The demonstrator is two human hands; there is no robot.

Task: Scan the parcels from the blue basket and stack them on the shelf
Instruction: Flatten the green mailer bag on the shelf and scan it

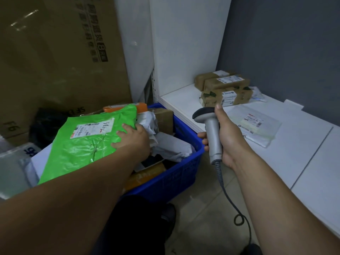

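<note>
The left hand (135, 138) lies at the right edge of a bright green plastic mailer bag (86, 142) with a white label, fingers on top and thumb hidden, so it seems to pinch that edge; the bag rests atop the parcels heaped in the blue plastic basket (181, 173) at nine o'clock; the right hand (227, 138) has its fingers wrapped round the handle of a grey corded handheld scanner (210, 126), held upright at centre; at one o'clock, brown taped cardboard parcels (225, 89) sit stacked on the white shelf (298, 150); a flat white mailer (256, 125) lies near them.
</note>
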